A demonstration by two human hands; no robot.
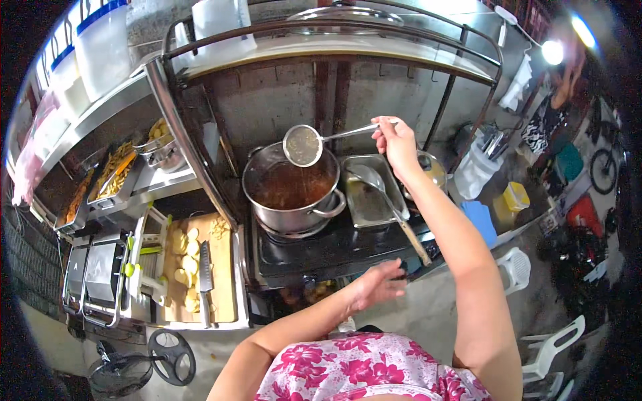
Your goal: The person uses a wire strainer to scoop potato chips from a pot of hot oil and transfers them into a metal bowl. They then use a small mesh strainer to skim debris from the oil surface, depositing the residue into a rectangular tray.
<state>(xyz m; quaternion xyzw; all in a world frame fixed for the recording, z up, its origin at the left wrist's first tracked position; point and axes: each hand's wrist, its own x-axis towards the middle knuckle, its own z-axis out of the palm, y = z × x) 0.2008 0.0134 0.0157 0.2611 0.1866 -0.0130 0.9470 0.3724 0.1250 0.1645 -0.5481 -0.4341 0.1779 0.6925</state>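
Note:
My right hand (393, 140) grips the metal handle of a round fine-mesh skimmer (303, 145), raised over a large steel pot (296, 208). Bits of food lie in its mesh. Reddish-brown liquid (286, 186) fills part of the pot, which stands on a black stove (296, 260). To the pot's right is a rectangular steel tray (371, 205) with a wood-handled ladle (396, 213) resting across it. Nearer my body, my left hand (376, 286) hangs in the air with its fingers apart, holding nothing.
A knife (205, 273) and pale sliced pieces (189, 264) lie on a wooden cutting board (225, 295) at the left, beside a slicer (150, 255). Food trays (113, 193) stand on a shelf above. A lidded pan (432, 170) is behind my right forearm. A metal rack (326, 24) spans the stove.

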